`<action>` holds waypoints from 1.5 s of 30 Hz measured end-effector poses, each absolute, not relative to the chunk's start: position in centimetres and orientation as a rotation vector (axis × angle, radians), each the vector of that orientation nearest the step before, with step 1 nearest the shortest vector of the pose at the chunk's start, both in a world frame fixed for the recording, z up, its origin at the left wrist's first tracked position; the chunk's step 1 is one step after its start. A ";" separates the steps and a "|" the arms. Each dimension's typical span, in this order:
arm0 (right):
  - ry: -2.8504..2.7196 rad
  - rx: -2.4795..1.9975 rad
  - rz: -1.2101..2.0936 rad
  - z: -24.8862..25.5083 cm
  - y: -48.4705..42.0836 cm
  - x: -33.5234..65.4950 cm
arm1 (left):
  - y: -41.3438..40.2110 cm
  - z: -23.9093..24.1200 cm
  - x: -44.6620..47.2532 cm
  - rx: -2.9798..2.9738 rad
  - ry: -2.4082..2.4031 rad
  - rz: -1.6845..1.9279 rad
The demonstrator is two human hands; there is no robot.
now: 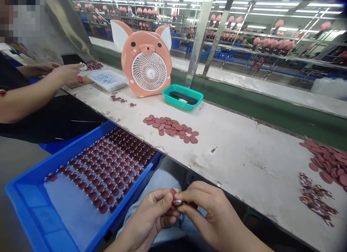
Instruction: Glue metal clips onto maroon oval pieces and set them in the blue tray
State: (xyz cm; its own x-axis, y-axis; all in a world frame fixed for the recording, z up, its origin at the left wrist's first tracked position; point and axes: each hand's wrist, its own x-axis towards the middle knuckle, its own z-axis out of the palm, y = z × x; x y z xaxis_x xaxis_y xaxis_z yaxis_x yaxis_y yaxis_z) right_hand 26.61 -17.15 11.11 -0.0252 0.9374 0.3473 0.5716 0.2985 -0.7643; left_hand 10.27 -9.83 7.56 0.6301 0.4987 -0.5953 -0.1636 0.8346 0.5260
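My left hand and my right hand are held together low over my lap, below the table edge. Between their fingertips they pinch a small dark red piece with a white patterned part. Much of it is hidden by my fingers. To my left lies a blue plastic tray holding many small dark red pieces in tight rows. Loose round dark red discs lie on the white work table ahead of my hands.
A co-worker's hands work at the table's far left beside a white tray of small pieces. A pink pig-shaped fan and a teal basket stand on the table. More discs and patterned scraps lie at right.
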 end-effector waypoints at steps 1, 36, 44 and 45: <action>-1.706 -1.378 0.533 11.1 -17.1 26.6 | -9.8 7.7 10.3 0.456 0.810 0.396; -1.738 -1.409 0.602 10.9 -15.7 27.9 | -8.2 7.3 10.9 0.461 0.815 0.311; -1.718 -1.441 0.679 12.1 -16.0 28.3 | -8.4 6.4 10.0 0.214 0.834 0.230; -1.679 -1.452 0.673 12.2 -16.2 28.5 | -8.4 6.3 9.9 0.166 0.832 0.224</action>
State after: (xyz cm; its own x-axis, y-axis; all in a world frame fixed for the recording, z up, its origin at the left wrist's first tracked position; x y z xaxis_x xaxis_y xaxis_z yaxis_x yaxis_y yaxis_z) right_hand 28.46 -16.24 12.18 -0.0218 0.9741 0.2250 0.5487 0.1998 -0.8118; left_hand 9.87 -8.36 6.34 0.6518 0.2607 -0.7122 -0.1315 0.9637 0.2324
